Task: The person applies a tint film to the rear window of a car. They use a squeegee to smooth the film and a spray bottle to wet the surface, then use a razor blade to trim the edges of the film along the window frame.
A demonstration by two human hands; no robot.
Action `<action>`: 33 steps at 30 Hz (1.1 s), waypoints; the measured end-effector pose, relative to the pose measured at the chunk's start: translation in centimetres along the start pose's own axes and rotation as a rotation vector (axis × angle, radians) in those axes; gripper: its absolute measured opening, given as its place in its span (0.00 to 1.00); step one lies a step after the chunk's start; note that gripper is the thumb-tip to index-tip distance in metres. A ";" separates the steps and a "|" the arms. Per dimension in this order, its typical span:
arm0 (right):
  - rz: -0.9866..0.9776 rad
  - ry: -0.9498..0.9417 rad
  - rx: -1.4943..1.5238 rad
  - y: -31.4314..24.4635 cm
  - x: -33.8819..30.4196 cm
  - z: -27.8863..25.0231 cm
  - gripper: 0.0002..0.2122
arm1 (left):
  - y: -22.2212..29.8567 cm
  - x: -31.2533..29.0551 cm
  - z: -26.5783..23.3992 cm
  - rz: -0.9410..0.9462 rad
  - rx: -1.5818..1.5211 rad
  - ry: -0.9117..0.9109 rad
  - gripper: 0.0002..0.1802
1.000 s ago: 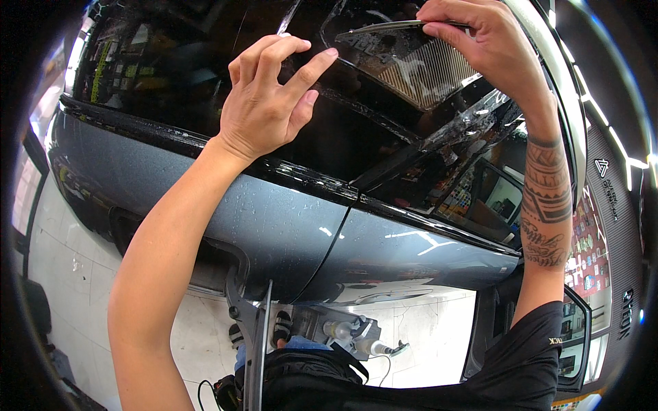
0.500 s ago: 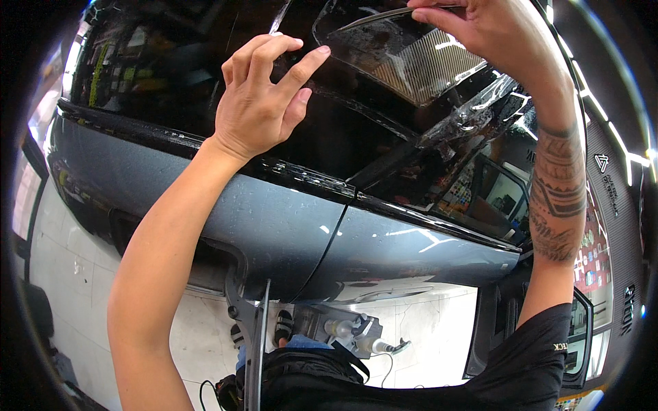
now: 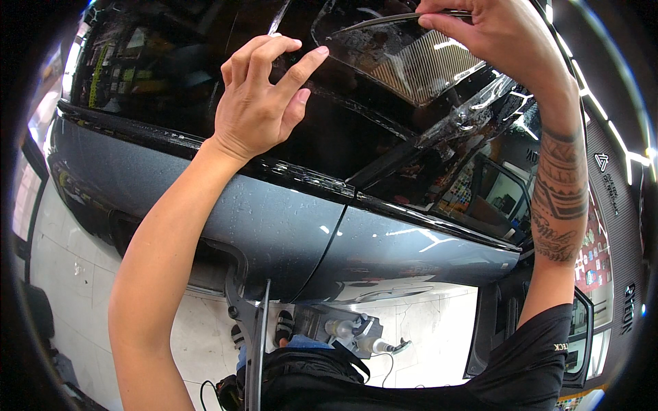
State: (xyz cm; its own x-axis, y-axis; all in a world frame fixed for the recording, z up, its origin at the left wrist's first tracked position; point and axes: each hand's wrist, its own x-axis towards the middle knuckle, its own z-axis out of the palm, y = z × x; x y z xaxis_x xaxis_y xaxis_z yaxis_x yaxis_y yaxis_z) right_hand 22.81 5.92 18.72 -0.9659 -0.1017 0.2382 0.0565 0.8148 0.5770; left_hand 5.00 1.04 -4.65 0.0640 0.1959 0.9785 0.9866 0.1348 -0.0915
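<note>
My left hand [image 3: 257,96] is spread over the glossy black upper surface [image 3: 171,75] of a car, fingers bent and apart, with nothing in them. Its fingertips sit by the edge of a wet, see-through patch. Farther right, my right hand [image 3: 473,27] pinches a thin dark curved strip [image 3: 384,20] between thumb and fingers. The strip arcs left toward the black surface; whether it is a separate piece or the lifted edge of a film, I cannot tell. A striped reflection [image 3: 439,65] shows below it. Wet, wrinkled clear film [image 3: 469,113] runs beneath my right wrist.
The car's grey-blue side [image 3: 274,212], beaded with water, stretches across in front of me. Below stands a dark tray [image 3: 308,322] with bottles [image 3: 373,342] on the pale tiled floor [image 3: 425,325]. A dark wall [image 3: 617,164] with light strips rises at the right.
My right hand has shifted slightly right and down, and more of the curved strip shows, bowed upward. My left hand has stayed in place.
</note>
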 end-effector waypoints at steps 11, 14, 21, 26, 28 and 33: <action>0.182 -0.128 0.100 1.7 0.1 -0.3 0.04 | 0.3 0.2 0.2 0.000 -0.021 0.009 0.28; 0.229 -0.163 0.077 1.2 0.2 -0.6 0.04 | 0.2 0.1 0.1 -0.005 -0.024 0.004 0.28; 0.222 -0.135 0.063 1.6 -0.3 -0.3 0.04 | 0.1 0.1 0.3 0.003 -0.041 0.022 0.29; 0.101 -0.015 -0.056 0.8 -1.5 -0.2 0.04 | 0.3 0.2 0.3 0.006 -0.038 0.015 0.30; 0.052 0.015 -0.002 1.1 -1.4 0.3 0.04 | 0.0 0.1 0.1 0.008 -0.019 0.012 0.29; 0.007 -0.010 0.156 2.4 -2.0 1.3 0.03 | 0.3 0.2 0.1 0.001 -0.046 0.015 0.29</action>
State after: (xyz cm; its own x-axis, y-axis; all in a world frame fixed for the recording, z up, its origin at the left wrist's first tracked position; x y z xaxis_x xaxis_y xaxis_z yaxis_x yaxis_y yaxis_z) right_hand 24.52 8.77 18.65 -0.9681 -0.0907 0.2335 0.0239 0.8943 0.4468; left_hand 5.25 1.24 -4.52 0.0670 0.1817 0.9811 0.9924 0.0900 -0.0844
